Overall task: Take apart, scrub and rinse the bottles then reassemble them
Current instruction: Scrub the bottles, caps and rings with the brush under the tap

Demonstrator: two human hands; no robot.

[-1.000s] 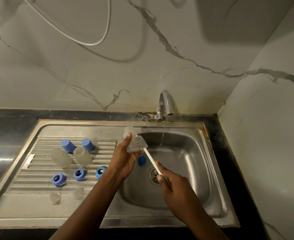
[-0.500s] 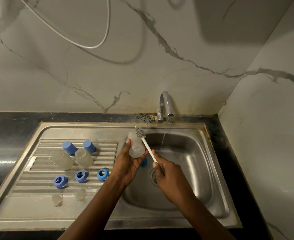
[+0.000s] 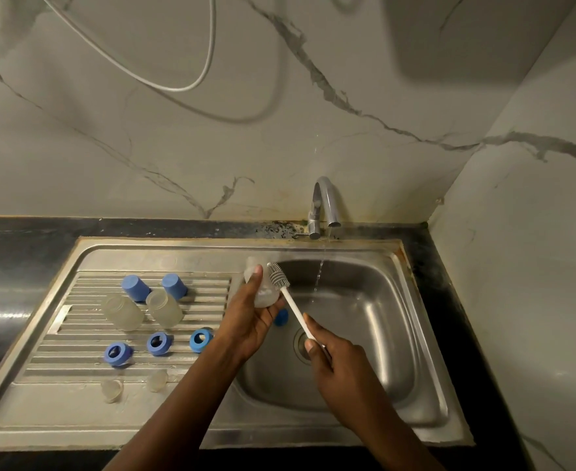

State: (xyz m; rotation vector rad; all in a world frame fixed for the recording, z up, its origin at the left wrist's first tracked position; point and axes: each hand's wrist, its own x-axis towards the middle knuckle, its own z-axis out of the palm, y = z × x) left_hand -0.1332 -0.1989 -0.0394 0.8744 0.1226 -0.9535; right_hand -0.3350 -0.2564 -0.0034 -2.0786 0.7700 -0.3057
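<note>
My left hand (image 3: 246,321) grips a clear bottle body (image 3: 263,294) over the left edge of the sink basin (image 3: 381,334). My right hand (image 3: 334,362) holds the white handle of a bottle brush (image 3: 291,302); its grey bristle head lies against the outside of the bottle. Two more clear bottle bodies (image 3: 123,312) (image 3: 164,308) lie on the drainboard (image 3: 59,396) with two blue caps (image 3: 135,287) (image 3: 174,286), three blue collar rings (image 3: 118,353) (image 3: 159,343) (image 3: 201,339) and two clear teats (image 3: 111,390) (image 3: 157,380). Another blue part (image 3: 281,317) sits in the basin behind my left hand.
A chrome tap (image 3: 324,205) at the back of the sink runs a thin stream of water into the basin. The drain (image 3: 302,343) lies under the brush handle. Black countertop (image 3: 15,260) surrounds the sink. A marble wall stands close on the right. A white cable hangs on the back wall.
The brush head has come down from above the bottle's top and now lies along its side. My right hand has slid slightly back towards me. The parts on the drainboard have not moved.
</note>
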